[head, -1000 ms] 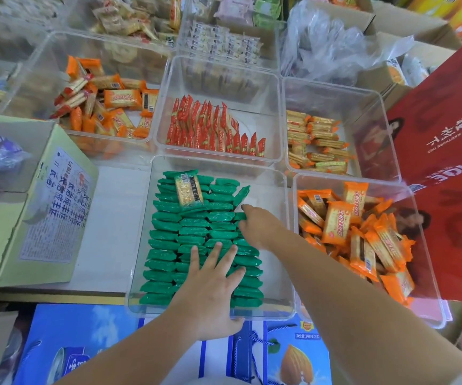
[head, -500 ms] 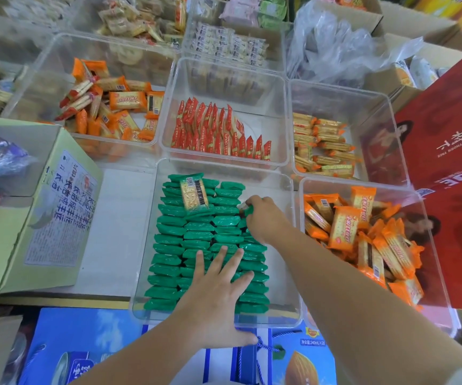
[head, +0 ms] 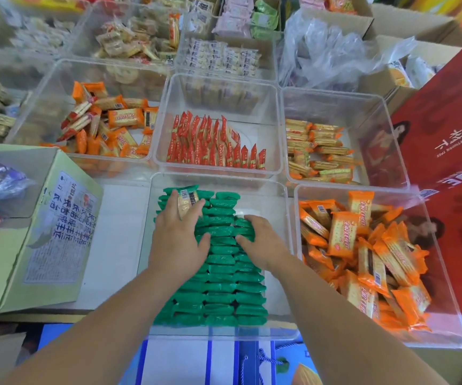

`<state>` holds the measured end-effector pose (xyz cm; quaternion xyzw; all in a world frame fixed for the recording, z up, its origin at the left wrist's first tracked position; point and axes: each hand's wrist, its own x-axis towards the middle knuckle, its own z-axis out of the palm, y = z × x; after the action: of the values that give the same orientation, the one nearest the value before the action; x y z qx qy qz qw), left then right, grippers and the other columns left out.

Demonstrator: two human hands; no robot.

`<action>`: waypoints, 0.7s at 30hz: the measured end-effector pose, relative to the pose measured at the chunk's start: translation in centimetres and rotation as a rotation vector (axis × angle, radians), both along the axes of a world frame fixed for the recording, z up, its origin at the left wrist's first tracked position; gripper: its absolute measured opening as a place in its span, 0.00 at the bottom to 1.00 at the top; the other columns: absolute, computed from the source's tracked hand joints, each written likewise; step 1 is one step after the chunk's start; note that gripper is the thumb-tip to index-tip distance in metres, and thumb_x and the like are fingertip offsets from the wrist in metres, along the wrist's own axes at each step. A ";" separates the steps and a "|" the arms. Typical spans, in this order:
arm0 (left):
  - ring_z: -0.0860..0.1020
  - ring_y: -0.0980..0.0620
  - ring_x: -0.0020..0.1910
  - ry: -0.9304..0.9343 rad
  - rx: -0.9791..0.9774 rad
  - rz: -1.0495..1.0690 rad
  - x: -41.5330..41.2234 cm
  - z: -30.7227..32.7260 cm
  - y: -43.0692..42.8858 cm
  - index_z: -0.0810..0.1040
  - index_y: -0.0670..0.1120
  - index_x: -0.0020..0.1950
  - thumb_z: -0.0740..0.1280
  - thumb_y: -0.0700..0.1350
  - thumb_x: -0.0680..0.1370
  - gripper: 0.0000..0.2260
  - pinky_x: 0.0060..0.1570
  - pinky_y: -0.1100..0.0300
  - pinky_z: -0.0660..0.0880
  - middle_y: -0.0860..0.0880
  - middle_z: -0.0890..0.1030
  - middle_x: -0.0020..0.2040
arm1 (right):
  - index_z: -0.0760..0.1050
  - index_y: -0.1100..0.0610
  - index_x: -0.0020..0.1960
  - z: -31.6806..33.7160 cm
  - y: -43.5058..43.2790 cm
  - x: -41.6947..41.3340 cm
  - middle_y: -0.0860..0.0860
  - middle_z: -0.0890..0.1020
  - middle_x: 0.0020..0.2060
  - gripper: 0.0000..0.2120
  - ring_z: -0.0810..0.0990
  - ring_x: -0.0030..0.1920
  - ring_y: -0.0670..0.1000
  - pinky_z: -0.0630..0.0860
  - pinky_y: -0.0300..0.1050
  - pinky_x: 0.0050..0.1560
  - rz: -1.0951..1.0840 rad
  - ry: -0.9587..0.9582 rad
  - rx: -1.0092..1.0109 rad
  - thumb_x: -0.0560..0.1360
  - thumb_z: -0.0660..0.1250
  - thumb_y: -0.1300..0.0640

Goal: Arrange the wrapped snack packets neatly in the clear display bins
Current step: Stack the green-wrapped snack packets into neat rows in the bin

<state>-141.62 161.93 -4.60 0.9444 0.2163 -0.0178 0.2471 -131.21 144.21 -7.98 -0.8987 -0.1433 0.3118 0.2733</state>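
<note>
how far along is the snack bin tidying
Done: green wrapped packets lie in neat rows in the near clear plastic bin. In hand: the left hand touches the one pale face-up packet atop them; the right hand presses the rows. Left: orange wrapped packets in the neighbouring clear bin lie jumbled.

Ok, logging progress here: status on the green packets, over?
Left hand flat on green packets, fingers over one face-up packet. Right hand presses the right column. Nothing blocking.

white tabletop (head: 118,232), bright even light
</note>
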 end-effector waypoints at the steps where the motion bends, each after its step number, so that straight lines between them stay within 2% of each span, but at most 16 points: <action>1: 0.57 0.36 0.77 0.072 0.008 -0.022 0.6 -0.2 0.5 0.61 0.58 0.79 0.69 0.51 0.78 0.31 0.72 0.42 0.63 0.43 0.47 0.82 | 0.60 0.53 0.78 0.0 0.0 0.2 0.51 0.63 0.75 0.29 0.67 0.71 0.52 0.64 0.43 0.68 0.002 0.029 0.021 0.81 0.64 0.48; 3: 0.59 0.35 0.75 0.141 0.023 -0.080 1.5 -0.6 1.3 0.63 0.58 0.79 0.68 0.46 0.79 0.30 0.72 0.43 0.63 0.43 0.48 0.82 | 0.60 0.52 0.78 0.0 -0.1 0.4 0.51 0.62 0.76 0.28 0.67 0.72 0.53 0.63 0.42 0.68 -0.010 0.079 0.062 0.82 0.64 0.49; 6: 0.62 0.36 0.73 0.118 0.036 -0.093 2.0 -0.5 2.0 0.70 0.55 0.76 0.67 0.37 0.78 0.28 0.72 0.43 0.64 0.41 0.56 0.81 | 0.59 0.51 0.79 -0.3 -0.3 0.4 0.51 0.62 0.76 0.28 0.68 0.71 0.53 0.64 0.42 0.68 -0.023 0.099 0.103 0.82 0.63 0.50; 8: 0.64 0.36 0.73 0.078 0.020 -0.093 1.9 -0.1 2.1 0.74 0.52 0.73 0.67 0.34 0.77 0.26 0.71 0.43 0.65 0.40 0.61 0.79 | 0.59 0.50 0.78 -0.4 -0.3 0.1 0.50 0.64 0.75 0.27 0.71 0.69 0.53 0.68 0.47 0.70 -0.036 0.087 0.103 0.82 0.63 0.50; 11: 0.69 0.36 0.70 -0.080 -0.003 -0.113 1.6 1.0 1.5 0.77 0.48 0.70 0.70 0.34 0.77 0.22 0.68 0.41 0.70 0.40 0.68 0.76 | 0.60 0.46 0.74 -0.5 -0.2 -0.4 0.47 0.71 0.69 0.24 0.77 0.60 0.52 0.76 0.54 0.62 -0.098 0.085 0.096 0.81 0.64 0.49; 15: 0.70 0.41 0.70 -0.325 -0.049 -0.205 2.1 2.8 -0.5 0.75 0.48 0.73 0.70 0.38 0.78 0.22 0.67 0.46 0.70 0.43 0.71 0.74 | 0.64 0.45 0.71 -0.8 -0.1 -0.7 0.44 0.71 0.67 0.20 0.78 0.56 0.50 0.78 0.52 0.58 -0.114 0.036 0.113 0.81 0.63 0.49; 18: 0.69 0.49 0.71 -0.275 -0.134 -0.374 4.1 3.6 -2.4 0.71 0.49 0.76 0.67 0.41 0.81 0.23 0.71 0.52 0.66 0.49 0.72 0.73 | 0.63 0.47 0.74 -0.9 -0.1 -0.9 0.45 0.64 0.71 0.21 0.77 0.58 0.52 0.77 0.52 0.60 -0.069 -0.012 0.089 0.82 0.62 0.50; 21: 0.69 0.49 0.71 -0.114 -0.140 -0.447 6.8 3.2 -3.1 0.69 0.49 0.77 0.64 0.41 0.83 0.22 0.71 0.52 0.66 0.49 0.73 0.72 | 0.60 0.47 0.76 -0.6 -0.2 -1.1 0.46 0.62 0.73 0.24 0.77 0.60 0.54 0.76 0.52 0.59 -0.049 -0.018 0.087 0.82 0.61 0.49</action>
<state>-134.85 158.82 -1.36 0.9488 -0.0141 -0.0335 0.3137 -132.29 144.05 -8.59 -0.8921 -0.1369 0.2901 0.3182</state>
